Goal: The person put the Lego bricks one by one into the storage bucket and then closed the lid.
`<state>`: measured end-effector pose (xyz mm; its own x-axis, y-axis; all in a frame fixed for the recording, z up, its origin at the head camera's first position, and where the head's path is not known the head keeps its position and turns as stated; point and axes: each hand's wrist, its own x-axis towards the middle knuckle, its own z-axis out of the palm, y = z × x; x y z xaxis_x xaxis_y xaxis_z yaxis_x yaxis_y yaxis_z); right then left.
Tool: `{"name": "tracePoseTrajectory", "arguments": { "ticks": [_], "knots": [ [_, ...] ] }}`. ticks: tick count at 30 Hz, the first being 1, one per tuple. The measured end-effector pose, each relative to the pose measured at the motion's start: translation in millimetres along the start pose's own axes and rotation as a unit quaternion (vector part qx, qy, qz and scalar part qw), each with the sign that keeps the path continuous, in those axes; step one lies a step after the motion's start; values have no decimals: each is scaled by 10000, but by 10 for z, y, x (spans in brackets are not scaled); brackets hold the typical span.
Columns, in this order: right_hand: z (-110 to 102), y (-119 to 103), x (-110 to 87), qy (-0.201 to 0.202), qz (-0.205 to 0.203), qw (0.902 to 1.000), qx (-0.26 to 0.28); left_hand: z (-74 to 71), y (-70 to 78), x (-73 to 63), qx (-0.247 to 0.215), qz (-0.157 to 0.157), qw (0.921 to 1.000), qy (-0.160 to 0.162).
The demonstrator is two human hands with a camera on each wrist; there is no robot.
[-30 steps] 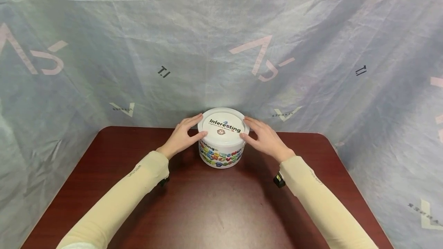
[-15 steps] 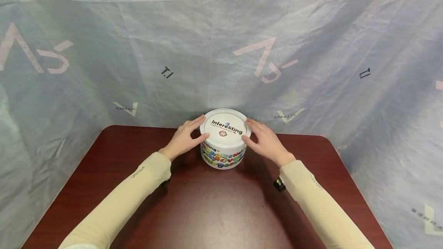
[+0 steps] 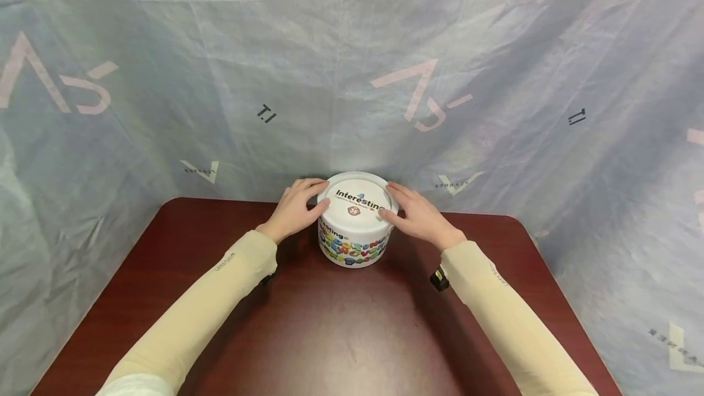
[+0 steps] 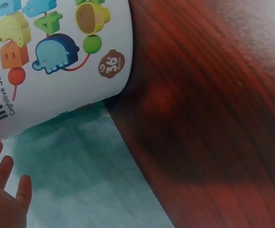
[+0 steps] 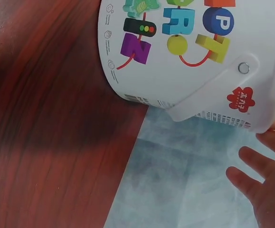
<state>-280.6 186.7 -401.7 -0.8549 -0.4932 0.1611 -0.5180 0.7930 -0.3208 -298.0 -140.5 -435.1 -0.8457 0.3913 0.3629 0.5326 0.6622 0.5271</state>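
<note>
A white round bucket (image 3: 352,248) printed with colourful letters and beads stands at the table's back edge. Its white lid (image 3: 346,217), marked "Interesting", is on. My left hand (image 3: 294,209) touches the lid's left rim, thumb at the front and index finger further back. Opposite it, my right hand (image 3: 419,216) rests its thumb and fingertips on the right rim. In the left wrist view, loose fingers (image 4: 2,172) spread below the rim. The right wrist view likewise shows nearly straight fingers (image 5: 258,163) beside the bucket (image 5: 184,76). The thumbs are hidden in both wrist views.
The dark red wooden table (image 3: 341,329) has a back edge right behind the bucket. A grey printed cloth (image 3: 330,78) hangs behind and along both sides. A white carrying handle (image 5: 213,90) lies against the bucket's side.
My left thumb has shifted up and back along the lid's rim. My right hand has moved slightly inward over the lid. The bucket stays in place with its lid on.
</note>
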Motion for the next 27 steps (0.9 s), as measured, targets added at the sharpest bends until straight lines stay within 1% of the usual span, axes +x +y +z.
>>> {"name": "tracePoseTrajectory", "arguments": {
  "ticks": [5,9,13,19,22,27],
  "knots": [
    [34,-31,43,74,82,9999,126,16,12,52,117,-133,9998,-37],
    [68,-79,79,250,55,9997,66,7,16,47,315,-264,9990,-152],
    [115,-129,103,458,55,9989,-62,-18,40,16,609,-259,9975,-248],
    [121,-138,96,499,94,9986,-131,-20,85,-5,967,-151,9948,-287],
    [104,-108,87,497,96,9987,-64,0,89,18,997,-128,9946,-257],
    [67,-27,81,477,2,9987,190,45,75,50,811,-120,9965,-155]
  ]
}}
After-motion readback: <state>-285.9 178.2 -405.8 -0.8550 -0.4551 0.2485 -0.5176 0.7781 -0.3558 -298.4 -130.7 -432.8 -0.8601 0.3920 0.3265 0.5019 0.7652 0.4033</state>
